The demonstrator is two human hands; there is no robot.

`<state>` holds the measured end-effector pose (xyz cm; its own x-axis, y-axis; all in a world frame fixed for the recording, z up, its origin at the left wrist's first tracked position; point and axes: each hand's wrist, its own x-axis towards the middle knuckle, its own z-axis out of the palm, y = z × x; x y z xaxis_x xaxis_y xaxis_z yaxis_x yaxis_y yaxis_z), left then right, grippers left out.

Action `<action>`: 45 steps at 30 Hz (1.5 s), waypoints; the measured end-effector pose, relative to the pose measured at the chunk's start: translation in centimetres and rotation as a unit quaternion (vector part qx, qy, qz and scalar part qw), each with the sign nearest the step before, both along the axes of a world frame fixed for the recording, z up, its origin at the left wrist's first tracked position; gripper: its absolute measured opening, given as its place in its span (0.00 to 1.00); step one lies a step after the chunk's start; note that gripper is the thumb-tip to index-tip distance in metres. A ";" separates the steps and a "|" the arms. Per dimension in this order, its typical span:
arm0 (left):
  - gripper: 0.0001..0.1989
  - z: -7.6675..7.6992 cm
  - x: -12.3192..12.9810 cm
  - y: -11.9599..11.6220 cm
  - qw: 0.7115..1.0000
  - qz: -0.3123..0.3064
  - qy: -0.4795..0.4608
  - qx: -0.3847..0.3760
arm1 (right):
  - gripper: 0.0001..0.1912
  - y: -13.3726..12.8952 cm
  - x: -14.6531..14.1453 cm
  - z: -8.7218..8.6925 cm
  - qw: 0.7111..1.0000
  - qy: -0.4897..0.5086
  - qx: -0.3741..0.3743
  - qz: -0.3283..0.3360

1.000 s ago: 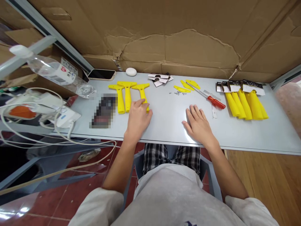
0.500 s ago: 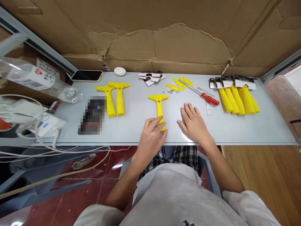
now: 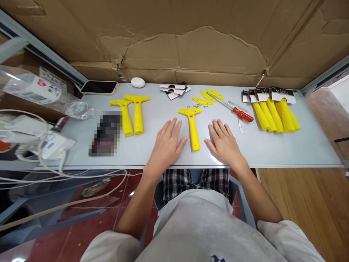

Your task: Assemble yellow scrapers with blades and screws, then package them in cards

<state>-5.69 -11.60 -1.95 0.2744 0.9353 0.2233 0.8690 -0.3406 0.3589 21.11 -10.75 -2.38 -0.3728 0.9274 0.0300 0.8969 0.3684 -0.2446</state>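
Observation:
A yellow T-shaped scraper handle (image 3: 193, 131) lies on the grey table (image 3: 272, 149) between my two hands, touched by neither. My left hand (image 3: 168, 143) rests flat to its left, fingers spread. To its right, my right hand (image 3: 223, 140) lies palm down with the fingers apart. Beyond the handle are small screws (image 3: 197, 106) and flat yellow plates (image 3: 202, 101). A red screwdriver (image 3: 242, 114) leans across a clear strip, with a thin metal blade (image 3: 241, 126) below it. Two more yellow handles (image 3: 138, 116) lie at the left.
Yellow handles with black-and-white cards (image 3: 287, 114) lie at the right. Folded cards (image 3: 174, 90), a white oval object (image 3: 137, 82) and a phone (image 3: 100, 87) line the back. A pixelated dark object (image 3: 106, 134), plastic bottle (image 3: 40, 91) and cables (image 3: 68, 175) are at the left.
My left hand has let go of the middle yellow handle, moved left and flattened on the table. That handle now sits slightly further right and is tilted differently. My right hand has stayed put.

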 end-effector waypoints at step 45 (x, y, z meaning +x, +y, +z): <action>0.22 2.7 -0.4 6.0 0.987 0.017 0.159 -0.029 | 0.23 10.1 8.1 4.7 0.987 -0.100 0.109 -0.066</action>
<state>-6.08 -5.62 0.74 0.2902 0.9538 0.0775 0.9513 -0.2963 0.0850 29.18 -0.68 2.31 -0.2685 0.9477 0.1728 0.9627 0.2700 0.0149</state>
